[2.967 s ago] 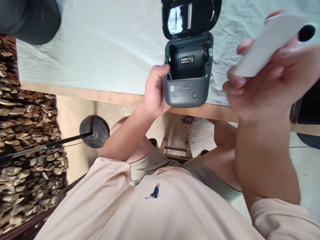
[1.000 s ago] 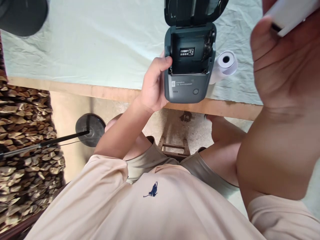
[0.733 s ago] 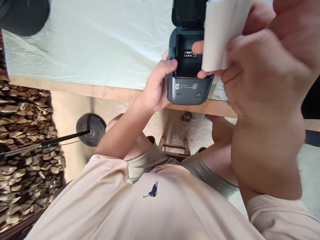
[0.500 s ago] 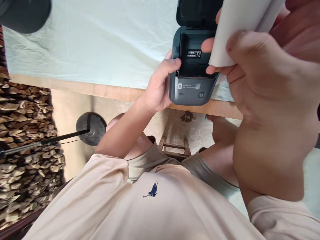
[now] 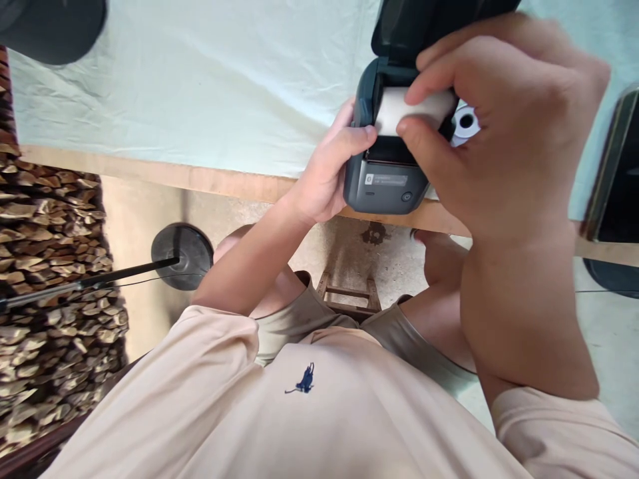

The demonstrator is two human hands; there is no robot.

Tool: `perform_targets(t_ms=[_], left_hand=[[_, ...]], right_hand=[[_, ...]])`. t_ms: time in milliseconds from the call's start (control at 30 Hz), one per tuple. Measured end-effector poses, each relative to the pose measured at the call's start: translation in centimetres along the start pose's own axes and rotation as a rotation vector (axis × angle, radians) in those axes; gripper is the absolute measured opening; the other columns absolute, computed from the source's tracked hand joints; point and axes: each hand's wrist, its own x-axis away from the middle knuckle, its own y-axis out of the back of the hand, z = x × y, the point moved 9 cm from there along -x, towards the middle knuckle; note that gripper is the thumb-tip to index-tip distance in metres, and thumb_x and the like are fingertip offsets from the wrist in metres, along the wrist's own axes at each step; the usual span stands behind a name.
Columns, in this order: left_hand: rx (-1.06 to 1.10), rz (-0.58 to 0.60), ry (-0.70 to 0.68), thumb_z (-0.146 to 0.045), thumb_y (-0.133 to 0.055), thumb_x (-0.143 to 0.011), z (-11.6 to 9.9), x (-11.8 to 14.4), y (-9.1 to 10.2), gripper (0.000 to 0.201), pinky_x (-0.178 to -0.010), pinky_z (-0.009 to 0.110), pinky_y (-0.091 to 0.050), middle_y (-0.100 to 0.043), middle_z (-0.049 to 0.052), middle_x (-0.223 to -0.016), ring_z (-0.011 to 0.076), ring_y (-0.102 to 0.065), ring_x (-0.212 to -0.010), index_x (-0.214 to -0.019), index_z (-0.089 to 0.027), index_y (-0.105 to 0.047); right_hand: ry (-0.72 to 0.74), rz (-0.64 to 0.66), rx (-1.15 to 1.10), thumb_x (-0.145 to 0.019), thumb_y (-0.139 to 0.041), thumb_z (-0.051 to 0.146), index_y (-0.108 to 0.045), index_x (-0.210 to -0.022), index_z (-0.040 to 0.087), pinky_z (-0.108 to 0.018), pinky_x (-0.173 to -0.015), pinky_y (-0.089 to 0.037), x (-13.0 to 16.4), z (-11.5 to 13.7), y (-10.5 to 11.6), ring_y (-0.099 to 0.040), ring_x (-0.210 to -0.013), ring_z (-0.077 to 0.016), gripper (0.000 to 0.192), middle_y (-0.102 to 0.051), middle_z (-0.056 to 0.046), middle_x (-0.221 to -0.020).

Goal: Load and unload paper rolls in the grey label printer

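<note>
The left hand (image 5: 327, 176) gripped the printer (image 5: 387, 179) at the desk (image 5: 210, 179) edge; the right hand (image 5: 492, 126) pinched a paper roll (image 5: 412, 106) into its bay. Seating it squarely seemed next.

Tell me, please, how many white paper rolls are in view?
2. One white paper roll sits in the open dark grey printer, gripped by the right hand. Another lies on the cloth behind that hand, mostly hidden; more may be.

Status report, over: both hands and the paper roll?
Left hand steadies printer. Right hand shut on paper roll, in open bay. Second roll beside printer, not blocking.
</note>
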Motion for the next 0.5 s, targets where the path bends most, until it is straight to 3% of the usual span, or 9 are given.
perform_targets(t_ms=[133,333,500], left_hand=[[0.085,-0.003,-0.014,-0.024,-0.046,-0.094,-0.1,-0.1,-0.1,0.019,-0.097,0.033,-0.059,-0.068,0.0,-0.104,0.0222,-0.062,-0.128,-0.107,-0.022,-0.059],[0.022,-0.007,0.001,-0.025,-0.041,-0.095,0.0,0.0,-0.1,0.029,-0.093,0.033,-0.059,-0.066,-0.001,-0.112,0.0229,-0.061,-0.13,-0.119,-0.022,-0.057],[0.045,0.005,0.001,-0.025,-0.043,-0.094,0.1,0.0,-0.1,0.026,-0.091,0.029,-0.058,-0.066,-0.001,-0.107,0.0208,-0.064,-0.125,-0.112,-0.021,-0.06]], right_hand=[[-0.013,-0.055,0.055,-0.089,-0.046,0.039,-0.07,-0.088,0.025,-0.045,-0.093,-0.05,-0.1,-0.6,0.0,-0.065,-0.105,-0.025,0.028,-0.066,-0.001,-0.095],[-0.015,-0.121,0.016,-0.078,-0.06,0.036,-0.068,-0.107,0.02,-0.047,-0.098,-0.049,0.0,-1.0,0.1,-0.062,-0.111,-0.0299,0.034,-0.066,-0.003,-0.108],[-0.012,-0.197,0.049,-0.079,-0.051,0.023,-0.069,-0.097,0.019,-0.048,-0.092,-0.052,0.0,-1.0,0.9,-0.066,-0.102,-0.0295,0.026,-0.069,-0.002,-0.088]])
